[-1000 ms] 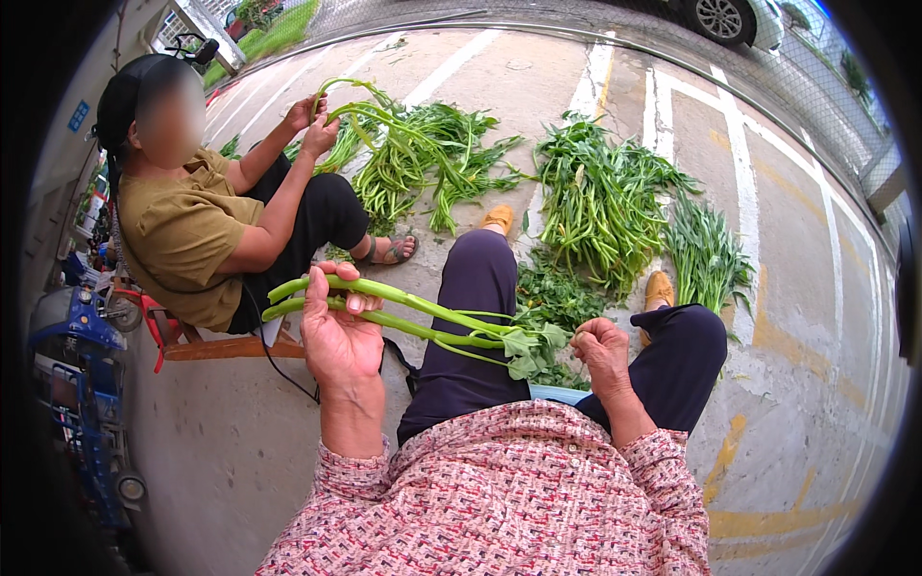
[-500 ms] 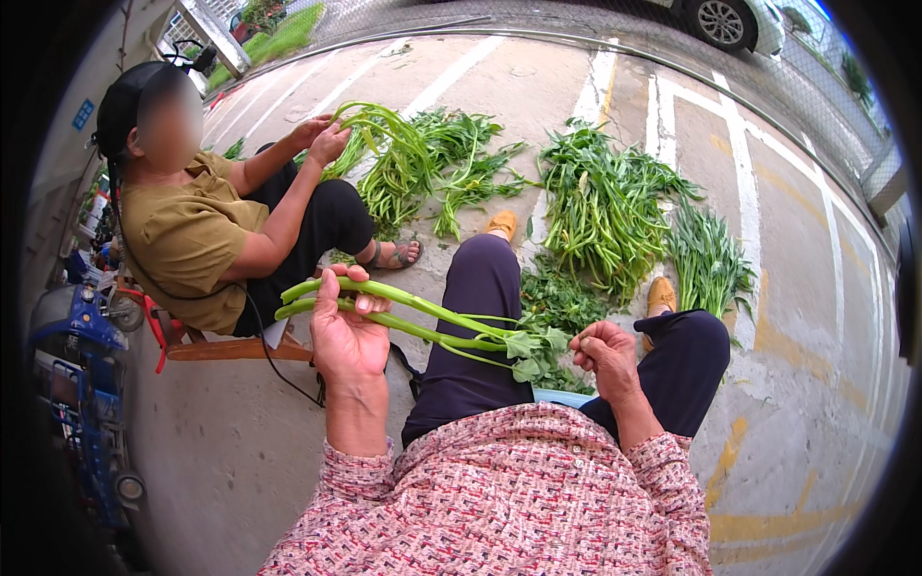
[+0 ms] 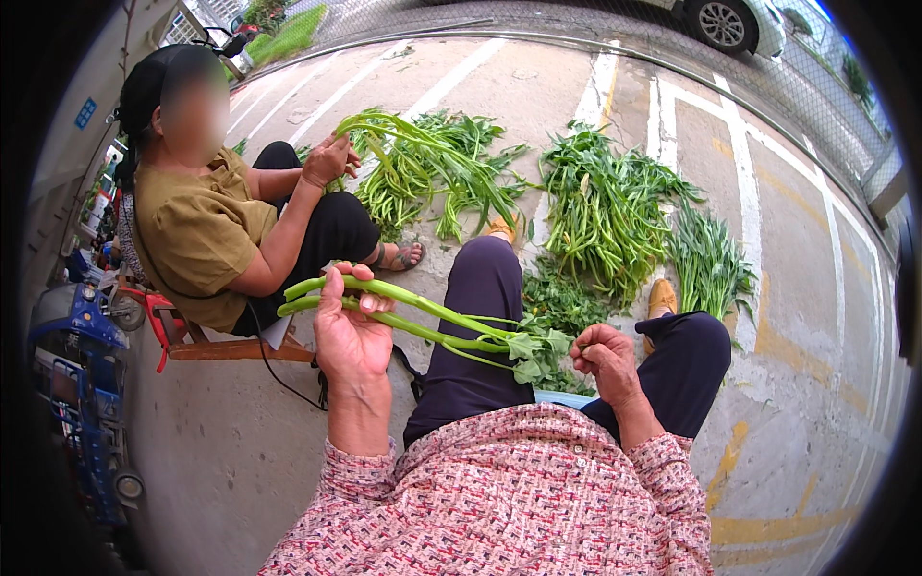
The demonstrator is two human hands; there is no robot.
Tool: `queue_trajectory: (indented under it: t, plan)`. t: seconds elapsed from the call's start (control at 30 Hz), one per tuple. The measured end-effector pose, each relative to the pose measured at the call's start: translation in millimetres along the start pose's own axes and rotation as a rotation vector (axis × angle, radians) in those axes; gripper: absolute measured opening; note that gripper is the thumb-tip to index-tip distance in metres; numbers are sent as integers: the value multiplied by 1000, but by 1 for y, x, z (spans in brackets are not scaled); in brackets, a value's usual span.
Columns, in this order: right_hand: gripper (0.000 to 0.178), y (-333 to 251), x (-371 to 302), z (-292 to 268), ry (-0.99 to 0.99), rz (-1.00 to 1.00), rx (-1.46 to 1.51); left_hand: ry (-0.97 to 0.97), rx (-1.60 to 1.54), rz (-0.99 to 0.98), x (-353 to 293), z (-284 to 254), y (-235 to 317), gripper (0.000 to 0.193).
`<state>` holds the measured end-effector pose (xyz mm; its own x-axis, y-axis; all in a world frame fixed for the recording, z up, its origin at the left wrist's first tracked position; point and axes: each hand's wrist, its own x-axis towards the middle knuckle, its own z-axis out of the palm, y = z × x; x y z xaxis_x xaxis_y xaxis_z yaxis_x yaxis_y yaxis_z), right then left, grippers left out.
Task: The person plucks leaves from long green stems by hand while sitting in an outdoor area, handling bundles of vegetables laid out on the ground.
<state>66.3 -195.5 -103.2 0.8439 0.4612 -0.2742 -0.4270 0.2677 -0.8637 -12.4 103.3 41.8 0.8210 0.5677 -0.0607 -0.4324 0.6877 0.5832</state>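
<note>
The left hand [image 3: 351,336] is clamping green vegetable stalks [image 3: 423,322]; the right hand [image 3: 605,357] is pinching their leafy tips [image 3: 538,348].

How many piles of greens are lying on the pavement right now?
3: a pile in front of the seated person, a big middle pile, and a smaller pile on the right. Knees may hide more.

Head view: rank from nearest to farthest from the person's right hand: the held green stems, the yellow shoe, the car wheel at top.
From the right hand:
1. Green stems: leafy ends right at its fingertips, running left to the left hand.
2. Yellow shoe: just above and right, on the pavement.
3. Car wheel: far off at the top edge.
</note>
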Motion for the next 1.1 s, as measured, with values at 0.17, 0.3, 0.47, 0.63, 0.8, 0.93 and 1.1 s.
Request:
queue_trajectory:
  t: [0.17, 0.3, 0.47, 0.63, 0.8, 0.93, 1.1]
  plan:
    - [6, -9, -3, 8, -1, 13, 83, -2, -1, -6, 0, -1, 0, 17]
    - [13, -7, -2, 3, 20, 18, 71, -3, 6, -5, -1, -1, 0, 16]
    - [19, 3, 2, -1, 35, 9, 36, -23, 9, -9, -1, 0, 0, 15]
    - [17, 2, 2, 1, 16, 30, -43, -16, 19, -2, -1, -1, 0, 14]
    - [18, -5, -2, 7, -15, 113, -67, -15, 17, 0, -3, -2, 0, 14]
    - [24, -4, -2, 6, -39, 115, -69, -25, 7, -9, -3, -1, 1, 14]
    - [23, -1, -1, 5, -56, 74, -39, -9, 5, 1, -3, -1, 2, 14]
